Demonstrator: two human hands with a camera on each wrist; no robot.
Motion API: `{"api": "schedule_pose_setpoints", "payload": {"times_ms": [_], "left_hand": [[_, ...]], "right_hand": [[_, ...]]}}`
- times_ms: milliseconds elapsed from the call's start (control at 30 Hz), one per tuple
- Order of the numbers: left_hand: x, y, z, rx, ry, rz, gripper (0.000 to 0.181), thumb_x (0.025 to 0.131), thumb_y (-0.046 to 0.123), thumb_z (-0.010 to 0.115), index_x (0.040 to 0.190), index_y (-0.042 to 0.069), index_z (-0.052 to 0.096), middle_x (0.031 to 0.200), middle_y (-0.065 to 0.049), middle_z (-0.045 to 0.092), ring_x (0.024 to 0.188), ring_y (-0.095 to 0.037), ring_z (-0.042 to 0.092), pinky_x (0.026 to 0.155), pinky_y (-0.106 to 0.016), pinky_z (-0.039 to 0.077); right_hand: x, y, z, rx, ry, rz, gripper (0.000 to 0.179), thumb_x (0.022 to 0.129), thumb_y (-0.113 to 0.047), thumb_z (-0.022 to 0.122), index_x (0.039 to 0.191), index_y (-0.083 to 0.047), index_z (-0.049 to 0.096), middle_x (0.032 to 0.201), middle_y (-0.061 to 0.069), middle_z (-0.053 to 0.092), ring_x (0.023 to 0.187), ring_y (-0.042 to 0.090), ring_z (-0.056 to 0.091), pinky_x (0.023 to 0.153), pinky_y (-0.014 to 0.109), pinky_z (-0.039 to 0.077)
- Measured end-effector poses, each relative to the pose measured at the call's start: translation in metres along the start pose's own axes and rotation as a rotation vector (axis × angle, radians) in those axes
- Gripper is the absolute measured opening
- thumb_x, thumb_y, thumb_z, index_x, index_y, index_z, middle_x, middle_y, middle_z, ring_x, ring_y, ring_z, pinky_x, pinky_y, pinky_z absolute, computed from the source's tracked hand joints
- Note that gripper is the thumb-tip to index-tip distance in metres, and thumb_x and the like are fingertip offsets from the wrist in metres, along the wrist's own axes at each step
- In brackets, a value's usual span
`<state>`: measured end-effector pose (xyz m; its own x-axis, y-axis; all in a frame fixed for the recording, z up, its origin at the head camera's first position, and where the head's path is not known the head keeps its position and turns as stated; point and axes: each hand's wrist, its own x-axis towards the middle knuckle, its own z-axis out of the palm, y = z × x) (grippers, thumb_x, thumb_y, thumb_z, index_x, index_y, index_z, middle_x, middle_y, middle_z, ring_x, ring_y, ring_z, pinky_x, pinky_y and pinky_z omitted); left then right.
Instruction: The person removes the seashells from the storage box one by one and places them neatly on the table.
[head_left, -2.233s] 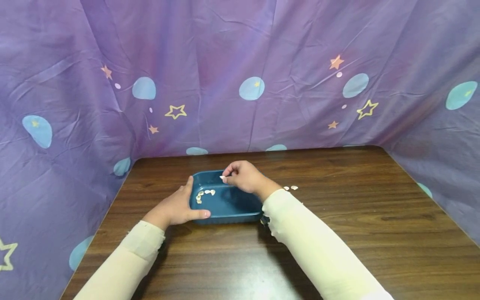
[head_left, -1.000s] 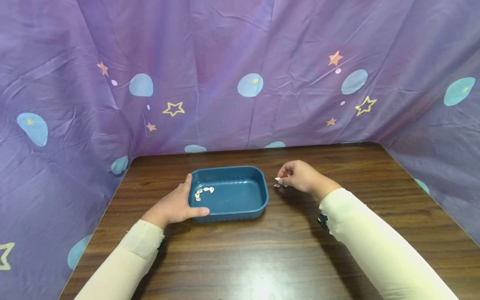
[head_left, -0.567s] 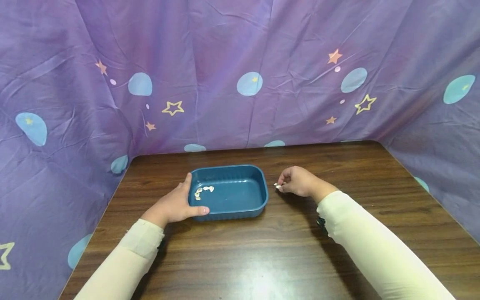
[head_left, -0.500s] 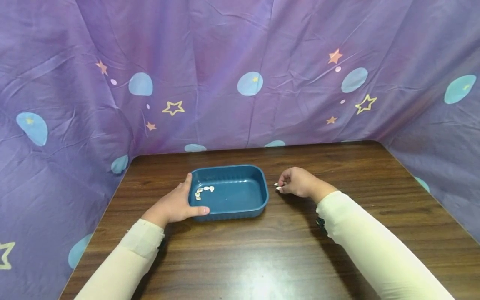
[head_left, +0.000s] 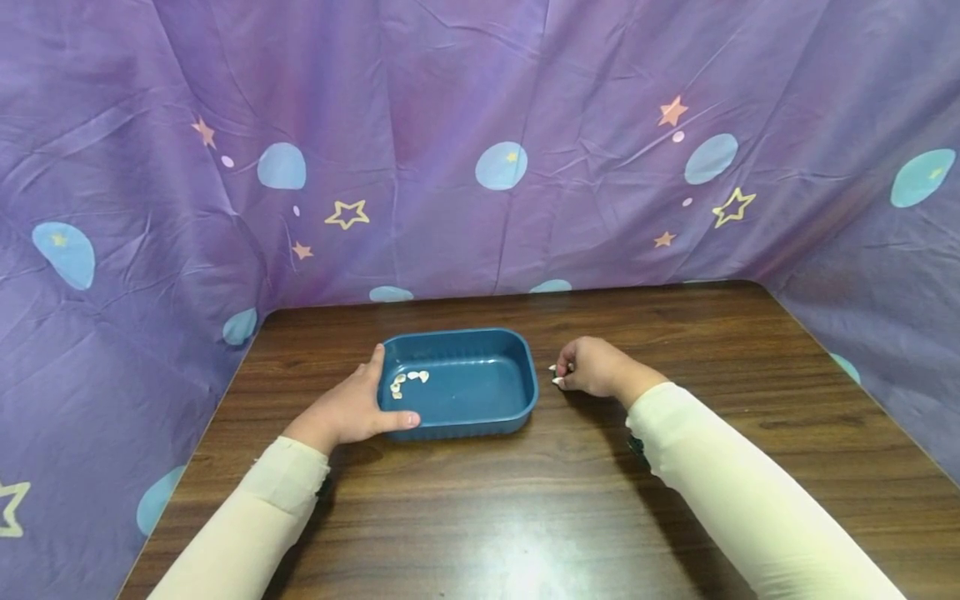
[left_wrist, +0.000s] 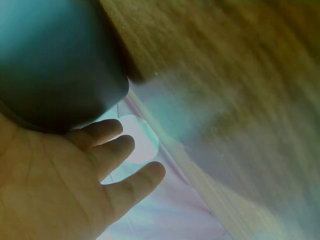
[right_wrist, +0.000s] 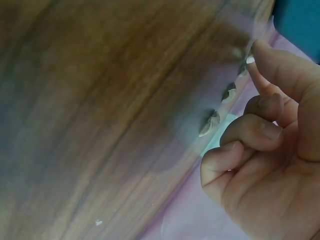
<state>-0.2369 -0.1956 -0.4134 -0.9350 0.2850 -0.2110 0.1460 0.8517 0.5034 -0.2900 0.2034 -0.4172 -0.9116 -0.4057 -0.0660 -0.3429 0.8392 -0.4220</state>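
The left hand (head_left: 348,412), fingers spread, straddles the left end of the blue box (head_left: 480,428), presumably to steady it; small shells (head_left: 423,377) lie inside there. Beyond the box's right end, the right hand (head_left: 598,368) pinches another shell (head_left: 557,381), probably fingertip-held for its smallness, near loose shells (right_wrist: 212,124).

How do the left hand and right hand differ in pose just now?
Fingers: the left hand has its fingers spread, while the right hand has its fingers curled.
Contact: the left hand rests on the left end of the tub; the right hand is off the tub, beyond its right end, with thumb and finger pinching a small shell.
Shared: both are bare, with pale sleeves on the arms.
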Motion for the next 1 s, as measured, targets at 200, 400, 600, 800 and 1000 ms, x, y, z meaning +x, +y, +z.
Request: {"api": "schedule_pose_setpoints", "payload": {"times_ms": [200,400,600,800,1000], "left_hand": [[0.0002,-0.0002,-0.0002,0.002,-0.004,-0.003,0.14,0.083,0.071,0.077,0.167,0.001,-0.011,0.169,-0.037,0.014,0.157,-0.053,0.02,0.124,-0.066,0.026],[-0.0003,-0.0007,-0.001,-0.007,-0.006,-0.009,0.14,0.083,0.069,0.078,0.167,0.001,-0.011,0.17,-0.036,0.014,0.158,-0.052,0.018,0.125,-0.065,0.025],[0.0011,-0.0007,-0.0008,-0.006,-0.003,-0.009,0.141,0.082,0.071,0.078,0.167,0.001,-0.01,0.17,-0.035,0.014,0.158,-0.052,0.018,0.124,-0.065,0.025],[0.0016,-0.0017,-0.0004,-0.001,-0.003,-0.01,0.142,0.082,0.072,0.078,0.167,0.001,-0.01,0.17,-0.035,0.014,0.158,-0.052,0.018,0.124,-0.065,0.025],[0.0007,-0.0015,-0.0005,0.004,0.0,-0.007,0.141,0.082,0.071,0.078,0.167,0.001,-0.01,0.17,-0.035,0.014,0.158,-0.052,0.018,0.125,-0.065,0.025]], "right_hand": [[-0.0023,0.0012,-0.0028,0.008,0.0,0.021,0.013,0.085,-0.012,0.084,0.082,-0.009,0.072,0.074,-0.003,0.065,0.072,0.015,0.057,0.075,0.035,0.05],[-0.0026,0.0028,-0.0066,0.046,-0.005,0.045,0.013,0.084,-0.011,0.085,0.083,-0.007,0.073,0.072,-0.003,0.064,0.07,0.014,0.055,0.069,0.031,0.046],[-0.0019,0.0037,-0.0035,0.033,-0.011,0.051,0.014,0.084,-0.013,0.085,0.082,-0.009,0.072,0.074,-0.003,0.066,0.072,0.015,0.057,0.073,0.033,0.049],[0.0,0.0035,-0.001,-0.009,-0.01,0.054,0.015,0.087,-0.014,0.084,0.081,-0.01,0.07,0.074,-0.003,0.065,0.074,0.017,0.059,0.077,0.037,0.051],[0.0022,0.0051,-0.002,-0.035,-0.011,0.054,0.015,0.088,-0.014,0.083,0.081,-0.012,0.07,0.071,-0.004,0.062,0.073,0.017,0.058,0.077,0.037,0.05]]}}
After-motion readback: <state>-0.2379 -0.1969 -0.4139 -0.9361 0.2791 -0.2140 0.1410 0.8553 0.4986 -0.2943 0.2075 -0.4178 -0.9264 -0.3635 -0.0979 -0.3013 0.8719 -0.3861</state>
